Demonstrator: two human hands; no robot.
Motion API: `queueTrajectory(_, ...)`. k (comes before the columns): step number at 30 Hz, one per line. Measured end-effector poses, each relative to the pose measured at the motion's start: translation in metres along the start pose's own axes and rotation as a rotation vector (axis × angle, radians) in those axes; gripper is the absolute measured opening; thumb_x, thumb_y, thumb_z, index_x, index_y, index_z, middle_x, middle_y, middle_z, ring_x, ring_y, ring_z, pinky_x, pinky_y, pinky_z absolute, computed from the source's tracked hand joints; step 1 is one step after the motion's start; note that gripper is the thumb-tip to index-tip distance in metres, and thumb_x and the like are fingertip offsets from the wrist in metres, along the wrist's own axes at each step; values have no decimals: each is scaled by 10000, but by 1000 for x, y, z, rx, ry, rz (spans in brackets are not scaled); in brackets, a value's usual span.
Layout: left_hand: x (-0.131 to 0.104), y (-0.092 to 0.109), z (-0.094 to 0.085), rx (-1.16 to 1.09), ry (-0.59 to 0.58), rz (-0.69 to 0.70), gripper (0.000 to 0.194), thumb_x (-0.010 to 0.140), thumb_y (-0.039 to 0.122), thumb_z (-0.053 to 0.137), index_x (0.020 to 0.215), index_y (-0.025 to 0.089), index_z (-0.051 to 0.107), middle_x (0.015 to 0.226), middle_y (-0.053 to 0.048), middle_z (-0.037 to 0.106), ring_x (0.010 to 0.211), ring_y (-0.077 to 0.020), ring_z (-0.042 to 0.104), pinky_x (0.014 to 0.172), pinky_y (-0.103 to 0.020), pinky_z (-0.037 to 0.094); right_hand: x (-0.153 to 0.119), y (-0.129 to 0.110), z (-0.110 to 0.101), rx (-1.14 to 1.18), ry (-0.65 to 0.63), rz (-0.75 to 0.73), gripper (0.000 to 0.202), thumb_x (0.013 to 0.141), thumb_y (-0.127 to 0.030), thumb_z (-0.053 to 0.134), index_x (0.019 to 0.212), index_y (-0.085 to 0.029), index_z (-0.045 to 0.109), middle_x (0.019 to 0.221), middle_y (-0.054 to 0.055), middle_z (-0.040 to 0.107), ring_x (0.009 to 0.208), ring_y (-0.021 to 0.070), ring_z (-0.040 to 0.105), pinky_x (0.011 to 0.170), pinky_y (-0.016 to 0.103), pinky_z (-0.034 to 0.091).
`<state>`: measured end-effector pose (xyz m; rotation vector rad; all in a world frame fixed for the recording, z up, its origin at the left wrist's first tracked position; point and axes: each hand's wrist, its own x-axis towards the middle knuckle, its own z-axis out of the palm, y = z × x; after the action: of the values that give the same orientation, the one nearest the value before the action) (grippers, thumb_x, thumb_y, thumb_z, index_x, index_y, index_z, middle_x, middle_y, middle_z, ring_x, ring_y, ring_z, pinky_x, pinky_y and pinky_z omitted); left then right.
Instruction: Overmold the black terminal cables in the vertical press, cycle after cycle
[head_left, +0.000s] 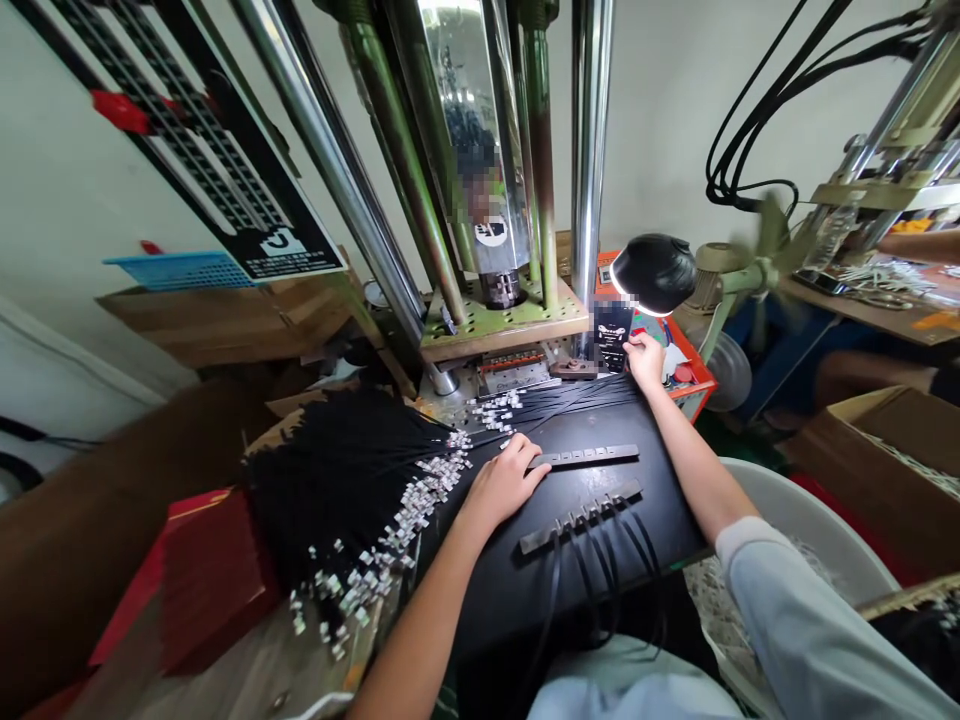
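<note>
- My left grip (508,484) is closed about the left end of a long, narrow, slotted grey metal bar (600,455), thumb on the near side and fingers on the far side.
- That bar lies across the black, flat-topped bench (671,490) in front of me.
- My right grip (646,360) has its fingertips at the right edge of an upright, black rectangular panel with pale lettering (613,338); I cannot tell whether they pinch it or only touch it.
- Nearer me, apart from the first bar, rests a second slotted grey metal bar (536,541), with thin black cords (556,575) running from it toward my lap.
- Left of my left grip spreads a big heap of black cables with silvery end pieces (345,440).
- Beyond the first bar lies a smaller bundle of black cables (577,398).
- A lit, black, dome-shaped lamp (660,270) hangs above my right grip.
</note>
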<state>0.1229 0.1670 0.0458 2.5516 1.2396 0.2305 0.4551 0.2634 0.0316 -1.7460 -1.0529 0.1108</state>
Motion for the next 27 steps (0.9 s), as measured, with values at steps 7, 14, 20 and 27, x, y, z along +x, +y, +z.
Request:
queueTrajectory(7, -32, 7, -36, 89, -10, -118, 427, 944, 363, 472, 1355, 249, 462, 1299, -69, 554, 1108, -237, 615, 907, -332, 467, -34, -19, -55, 56, -82, -131, 337, 915, -384, 497, 1045, -124, 667, 1115, 141, 681, 1009, 236, 647, 950, 413, 482)
queueTrajectory(14, -91, 23, -14, -114, -276, -293, 350, 796, 498, 630, 1080, 297, 606, 885, 9, 707, 859, -255, 682, 715, -338, 481, -180, -12, -124, -51, -927, -528, 297, 887, -294, 580, 1173, -248, 647, 1151, 76, 668, 1010, 208, 638, 871, 329, 532)
queueTrajectory(20, -64, 39, 7, 71, 57, -465, 219, 946, 344, 447, 1059, 296, 628, 991, -12, 728, 898, -243, 696, 773, -343, 495, -172, -22, -92, -289, -750, -775, 296, 948, -145, 393, 1113, -190, 635, 1094, 114, 672, 926, 216, 612, 809, 345, 516)
queueTrajectory(27, 67, -7, -45, 254, 236, -689, 277, 970, 218, 400, 1188, 158, 560, 1090, -127, 678, 987, -267, 675, 768, -329, 514, -34, -76, 41, -287, -706, -702, 362, 853, -45, 418, 1143, -96, 627, 1153, 178, 652, 1126, 257, 570, 986, 367, 442)
